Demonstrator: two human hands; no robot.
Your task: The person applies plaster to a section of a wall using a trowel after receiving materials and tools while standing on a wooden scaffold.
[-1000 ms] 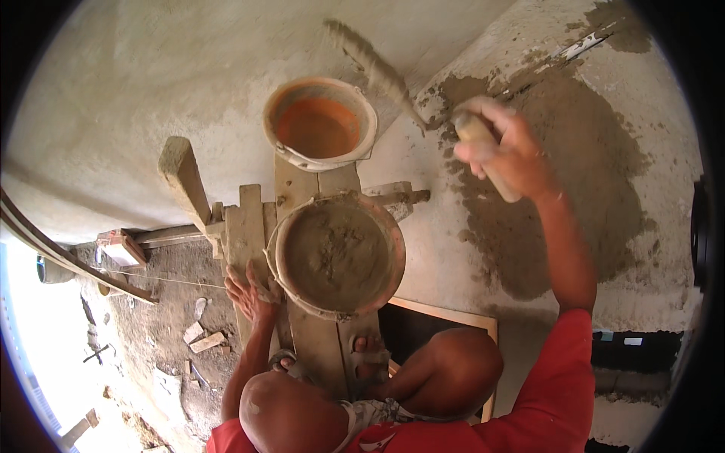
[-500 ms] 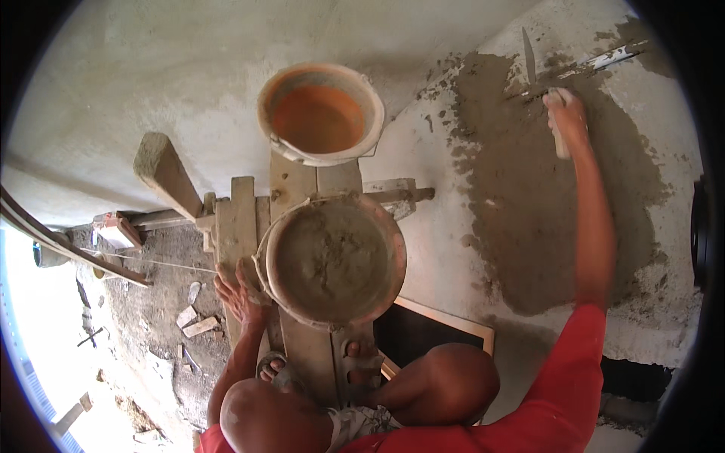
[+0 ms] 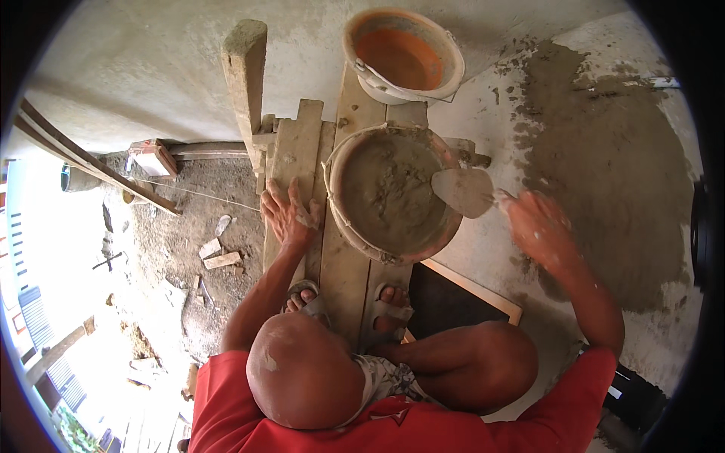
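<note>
My right hand (image 3: 538, 226) is closed round the handle of a trowel (image 3: 466, 192). The trowel's broad blade reaches over the right rim of a bucket of wet mortar (image 3: 455, 230). Grey, lumpy mortar (image 3: 389, 185) fills much of that bucket. With fingers spread, my left hand (image 3: 289, 215) lies flat on a wooden plank (image 3: 298, 155), just left of the bucket. To the right, a wide dark patch of wet mortar (image 3: 604, 174) covers part of the pale wall (image 3: 498, 143).
Beyond the mortar bucket stands a second bucket (image 3: 377, 90) with orange inside. An upright timber post (image 3: 245, 83) rises at the planks' left. My sandalled feet (image 3: 391, 309) rest on the boards beside a dark framed opening (image 3: 461, 302). Rubble (image 3: 223, 260) lies on the ground below left.
My right hand has come away from the wall to the mortar bucket with the trowel. The view has shifted, and my left hand stays on the plank.
</note>
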